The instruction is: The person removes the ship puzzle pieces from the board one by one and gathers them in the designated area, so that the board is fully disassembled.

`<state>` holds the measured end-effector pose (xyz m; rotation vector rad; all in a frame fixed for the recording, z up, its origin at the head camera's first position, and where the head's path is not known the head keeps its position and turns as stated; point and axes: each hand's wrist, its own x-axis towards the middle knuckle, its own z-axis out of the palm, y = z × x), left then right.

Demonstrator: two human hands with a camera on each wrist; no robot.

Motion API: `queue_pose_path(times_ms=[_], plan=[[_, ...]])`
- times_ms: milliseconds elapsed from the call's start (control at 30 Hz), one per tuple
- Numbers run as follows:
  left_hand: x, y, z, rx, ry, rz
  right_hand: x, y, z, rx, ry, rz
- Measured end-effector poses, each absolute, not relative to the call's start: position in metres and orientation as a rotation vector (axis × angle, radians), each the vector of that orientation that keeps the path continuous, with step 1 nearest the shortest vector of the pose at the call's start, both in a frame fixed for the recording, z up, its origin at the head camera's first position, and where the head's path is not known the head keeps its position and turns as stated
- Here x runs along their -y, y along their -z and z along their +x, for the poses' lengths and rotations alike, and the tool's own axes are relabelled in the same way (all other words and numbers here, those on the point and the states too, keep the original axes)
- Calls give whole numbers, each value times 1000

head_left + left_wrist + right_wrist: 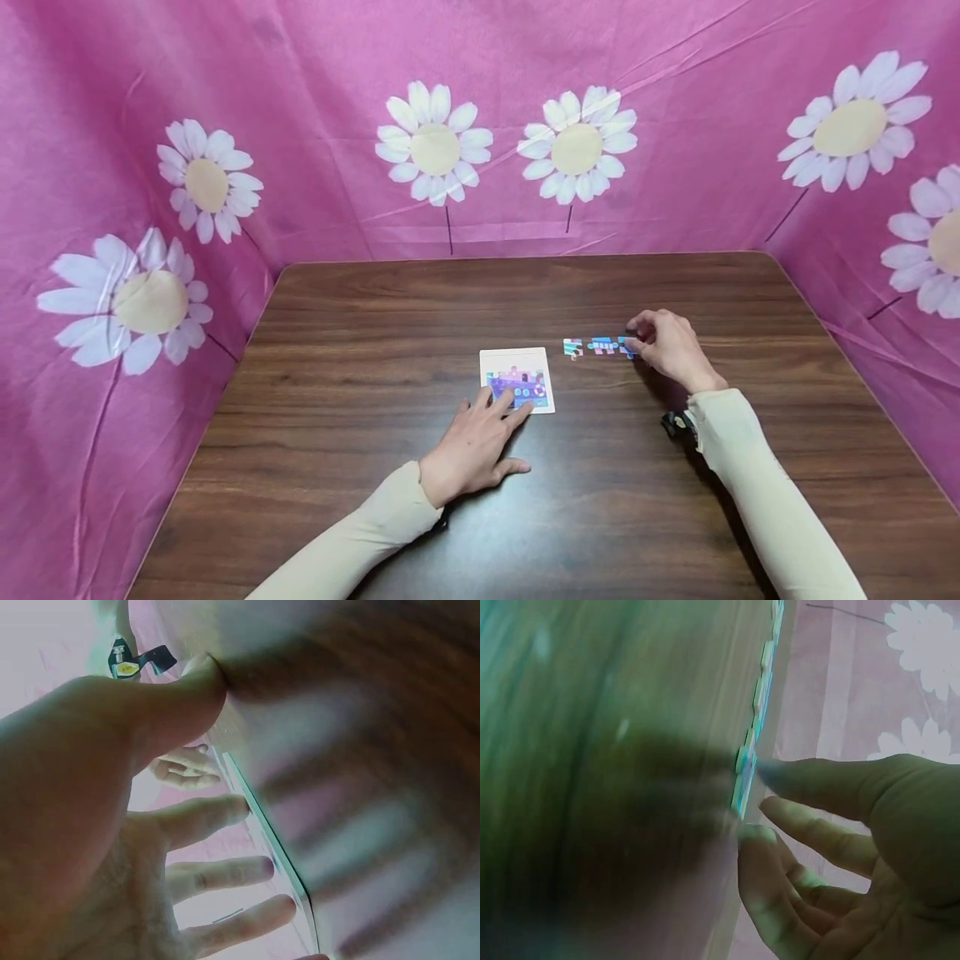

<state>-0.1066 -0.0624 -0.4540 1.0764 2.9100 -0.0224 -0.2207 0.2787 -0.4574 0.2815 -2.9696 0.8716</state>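
In the head view a white puzzle board [516,357] lies on the table, with joined purple pieces [530,387] in its lower part. My left hand [480,442] rests spread over the board's near edge, its fingertips on the board and pieces and its thumb out to the side. Right of the board, several loose puzzle pieces [602,345] lie in a row. My right hand [671,346] is at the row's right end, its bent thumb and index finger around the last blue piece [742,787]. Whether they pinch it is unclear.
The brown wooden table [360,333] runs back to a pink curtain [322,100] printed with large white daisies, which also hangs along both sides. A dark strapped device [678,423] sits at my right wrist, under the pale sleeve.
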Motion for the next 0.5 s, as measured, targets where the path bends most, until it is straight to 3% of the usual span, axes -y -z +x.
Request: queue_pose_path(times_ms=[500], plan=[[60,453,-104,-2933,96,1099,-231,446,-226,2851,-876,571]])
